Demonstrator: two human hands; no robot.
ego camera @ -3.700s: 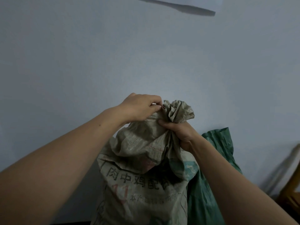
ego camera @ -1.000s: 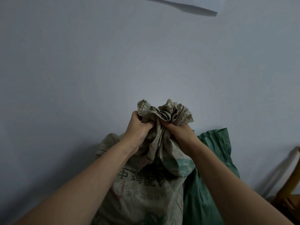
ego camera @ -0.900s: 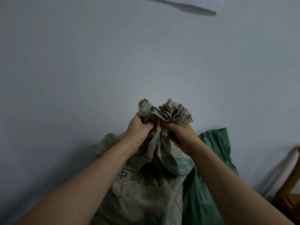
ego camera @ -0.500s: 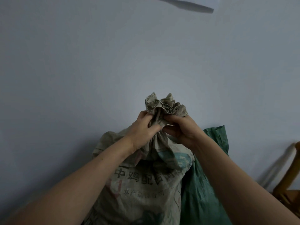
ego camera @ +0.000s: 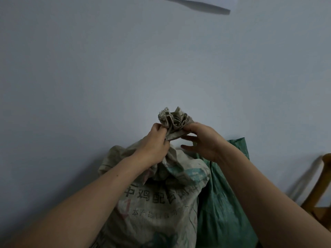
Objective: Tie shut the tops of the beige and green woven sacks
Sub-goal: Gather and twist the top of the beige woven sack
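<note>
Beige woven plastic, creased and dusty, makes up the sack that stands upright in the middle of the scene, close against a pale grey-blue wall. Dark printed characters run across its near face, with a patch of faded teal print above them on the right. Its top is gathered into a narrow neck, and the loose mouth flares out above that neck in a crumpled ruffle.

A person's left hand is clenched around the neck from the left side, the fingers curled tight into the fabric just under the ruffle. The right hand sits on the right of the bunch; its upper fingertips touch the ruffle's edge, while the remaining fingers are spread loosely and the thumb hangs free below, so it grips nothing firmly. Both forearms are bare and reach in from the near edge.

Just beside the beige sack, touching its right side and partly behind it, leans the green woven sack, whose top corner shows behind the right wrist. Farther right, a piece of yellowish wooden furniture stands by the wall, throwing a slanted shadow. High on the wall a pale sheet edge casts a dark strip.
</note>
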